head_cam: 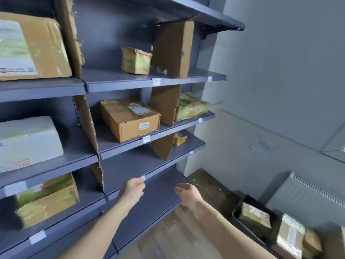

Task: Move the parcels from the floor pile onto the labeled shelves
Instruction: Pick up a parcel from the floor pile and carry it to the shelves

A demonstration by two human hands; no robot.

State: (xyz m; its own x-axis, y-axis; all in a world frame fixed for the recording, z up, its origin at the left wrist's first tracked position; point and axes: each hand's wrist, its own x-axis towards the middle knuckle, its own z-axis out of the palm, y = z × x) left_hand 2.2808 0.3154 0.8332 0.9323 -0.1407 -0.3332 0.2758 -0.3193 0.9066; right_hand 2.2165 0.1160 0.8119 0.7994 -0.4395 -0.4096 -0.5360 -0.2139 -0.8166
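Observation:
Grey metal shelves [130,171] with white label tags on their front edges fill the left and middle. My left hand [133,189] reaches to the front edge of a low shelf and pinches its white label tag [143,177]. My right hand [186,193] hovers beside it, fingers loosely curled, holding nothing. A brown cardboard box [130,118] sits on the shelf above. Tape-wrapped parcels [291,234] lie in a pile on the floor at the lower right, one of them in a dark tray [240,219].
Torn cardboard dividers [164,105] split the shelves into bays. Other parcels sit in bays: a small wrapped one [135,60], a green-taped one [192,106], a white one [28,143]. A grey wall and a grey radiator-like unit [308,195] stand on the right.

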